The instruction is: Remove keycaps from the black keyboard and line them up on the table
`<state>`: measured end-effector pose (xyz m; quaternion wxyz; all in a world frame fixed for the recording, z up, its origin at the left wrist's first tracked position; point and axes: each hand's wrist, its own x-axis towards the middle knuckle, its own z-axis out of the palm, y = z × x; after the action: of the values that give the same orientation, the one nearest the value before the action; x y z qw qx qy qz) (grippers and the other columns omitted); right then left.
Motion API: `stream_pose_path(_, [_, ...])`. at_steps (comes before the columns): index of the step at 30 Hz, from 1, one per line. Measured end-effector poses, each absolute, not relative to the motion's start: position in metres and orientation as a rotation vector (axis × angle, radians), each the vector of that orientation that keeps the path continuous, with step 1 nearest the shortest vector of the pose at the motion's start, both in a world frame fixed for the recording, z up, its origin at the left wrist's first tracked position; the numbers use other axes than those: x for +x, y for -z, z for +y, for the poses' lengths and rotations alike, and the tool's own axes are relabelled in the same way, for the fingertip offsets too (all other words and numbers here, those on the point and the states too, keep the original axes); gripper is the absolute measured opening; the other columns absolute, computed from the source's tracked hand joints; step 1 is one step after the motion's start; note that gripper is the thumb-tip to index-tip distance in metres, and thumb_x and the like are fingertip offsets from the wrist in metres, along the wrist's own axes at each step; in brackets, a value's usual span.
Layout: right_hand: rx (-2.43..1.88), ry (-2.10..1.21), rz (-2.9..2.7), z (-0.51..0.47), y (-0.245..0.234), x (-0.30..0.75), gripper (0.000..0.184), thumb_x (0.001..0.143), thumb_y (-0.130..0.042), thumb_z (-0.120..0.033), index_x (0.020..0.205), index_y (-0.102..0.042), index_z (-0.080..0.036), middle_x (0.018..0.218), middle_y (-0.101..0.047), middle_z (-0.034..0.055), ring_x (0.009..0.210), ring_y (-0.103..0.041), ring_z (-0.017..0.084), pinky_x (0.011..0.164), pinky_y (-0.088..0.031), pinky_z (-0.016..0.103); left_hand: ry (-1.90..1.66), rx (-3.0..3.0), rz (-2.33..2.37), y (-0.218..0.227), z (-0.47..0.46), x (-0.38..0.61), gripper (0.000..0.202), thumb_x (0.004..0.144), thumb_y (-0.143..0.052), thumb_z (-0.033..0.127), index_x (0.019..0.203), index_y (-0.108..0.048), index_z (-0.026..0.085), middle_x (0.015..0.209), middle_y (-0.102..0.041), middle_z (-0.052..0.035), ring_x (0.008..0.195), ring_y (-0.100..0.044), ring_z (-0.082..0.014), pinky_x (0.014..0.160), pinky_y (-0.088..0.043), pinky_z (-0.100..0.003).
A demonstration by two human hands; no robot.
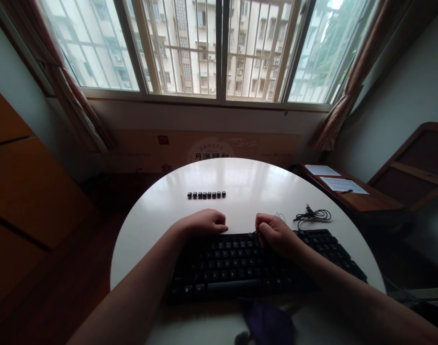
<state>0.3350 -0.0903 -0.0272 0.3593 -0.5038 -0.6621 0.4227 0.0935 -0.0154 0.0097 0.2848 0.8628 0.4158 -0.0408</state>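
White table: round-edged and pale (150,225); its glossy top probably lets light things slide; bare room lies left of the arms and beyond the hands, up to the curved far rim
Side desk: brown (384,203), well apart beyond the table's right edge; papers (342,185) on it
Black keyboard: on the near half of the table (233,262), under both forearms; its right end lies near the table's right rim, so there is less room that way than to the left; likely stiff and fairly light, best held by the frame at its two short ends, clear of the keys
Left hand: fingers curled in (207,222), at the keyboard's back edge; whether it grips anything I cannot tell
Right hand: clenched (275,233) over the keyboard's upper part, closed on a thin wire tool
Purple cloth: soft-looking (269,321), at the keyboard's near edge; partly blurred
Coiled cable: black, bundled (315,214), just behind the keyboard's right part; flexible, could snag
Wire tool: fine loops (281,217) stick out behind the right fist; likely springy and easily bent
Keycaps: a row of small dark pieces (207,195) beyond the left hand; likely very light, easily knocked, best pinched by their sides
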Motion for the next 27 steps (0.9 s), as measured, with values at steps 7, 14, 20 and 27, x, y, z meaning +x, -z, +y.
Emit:
stream_pose_path(7, [-1.284, -0.943, -1.71, -0.096, 0.031, 0.333, 0.016, 0.08, -0.041, -0.021, 0.065, -0.048, -0.02, 0.047, -0.052, -0.0042, 0.045, -0.047, 0.01, 0.046, -0.035, 0.02, 0.098, 2.291, 1.108, -0.007, -0.013, 0.092, 0.033, 0.084, -0.054, 0.051, 0.082, -0.066, 0.02, 0.083, -0.067, -0.0023, 0.074, -0.058, -0.0188, 0.062, -0.039, -0.028])
stream_pose_path(14, [-1.216, -1.082, -1.496, -0.095, 0.03, 0.332, 0.015, 0.076, -0.042, -0.025, 0.065, -0.05, -0.019, 0.041, -0.046, -0.0055, 0.039, -0.039, 0.009, 0.042, -0.028, 0.02, 0.086, 2.313, 1.105, -0.005, -0.013, 0.092, 0.032, 0.084, -0.054, 0.05, 0.081, -0.066, 0.02, 0.081, -0.066, -0.0022, 0.073, -0.057, -0.0184, 0.061, -0.038, -0.028])
stream_pose_path(20, [-1.175, -1.07, -1.293, -0.093, 0.024, 0.333, 0.015, 0.075, -0.042, -0.028, 0.063, -0.047, -0.02, 0.041, -0.042, -0.0055, 0.039, -0.04, 0.009, 0.041, -0.028, 0.02, 0.1, 2.317, 1.108, -0.006, -0.013, 0.092, 0.032, 0.085, -0.053, 0.05, 0.08, -0.065, 0.02, 0.081, -0.067, -0.002, 0.072, -0.056, -0.0184, 0.061, -0.037, -0.028])
stream_pose_path(27, [-1.032, -0.94, -1.544, -0.101, 0.026, 0.335, 0.015, 0.084, -0.044, -0.022, 0.076, -0.055, -0.018, 0.055, -0.051, -0.0035, 0.051, -0.048, 0.011, 0.05, -0.038, 0.022, -0.001, 2.339, 1.125, -0.017, -0.024, 0.099, 0.046, 0.09, -0.044, 0.059, 0.074, -0.058, 0.019, 0.076, -0.064, -0.003, 0.067, -0.054, -0.0178, 0.058, -0.035, -0.029])
